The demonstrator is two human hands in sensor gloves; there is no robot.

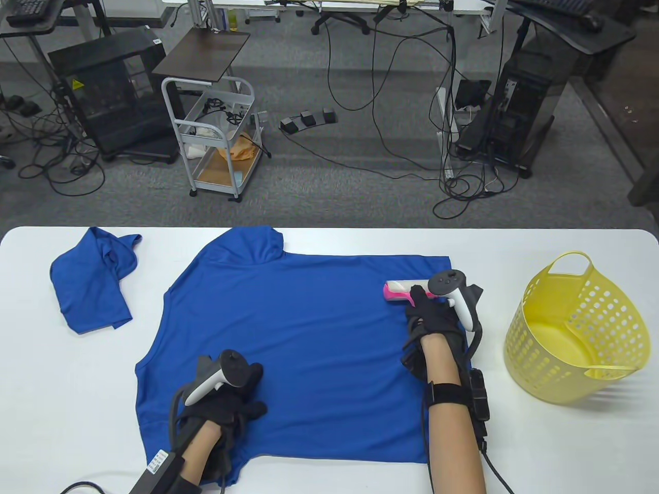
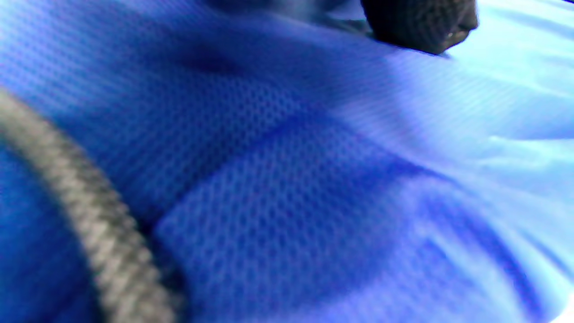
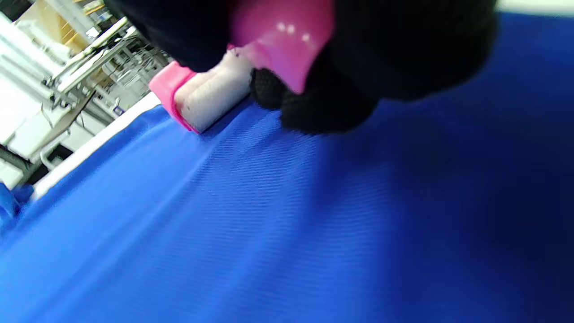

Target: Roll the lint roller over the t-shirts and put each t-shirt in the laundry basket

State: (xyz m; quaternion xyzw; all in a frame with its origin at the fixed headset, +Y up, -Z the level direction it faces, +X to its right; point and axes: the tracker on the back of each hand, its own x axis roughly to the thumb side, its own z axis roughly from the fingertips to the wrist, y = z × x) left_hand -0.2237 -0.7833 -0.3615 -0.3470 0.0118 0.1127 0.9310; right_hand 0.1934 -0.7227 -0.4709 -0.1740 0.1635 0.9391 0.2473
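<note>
Both gloved hands work on a large blue mesh t-shirt point(image 1: 304, 334) spread flat across the white table point(image 1: 41, 401). At right of centre, the right hand point(image 1: 432, 316) grips a pink-handled lint roller point(image 1: 404, 289), its white roll touching the fabric. Lower left, the left hand point(image 1: 226, 401) rests on the shirt; whether its fingers lie straight or curled, I cannot tell. Another crumpled blue t-shirt point(image 1: 92, 280) lies upper left, and a yellow perforated plastic laundry basket point(image 1: 576, 329) stands far right.

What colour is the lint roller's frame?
Pink, lint roller frame; clearest in the right wrist view.
</note>
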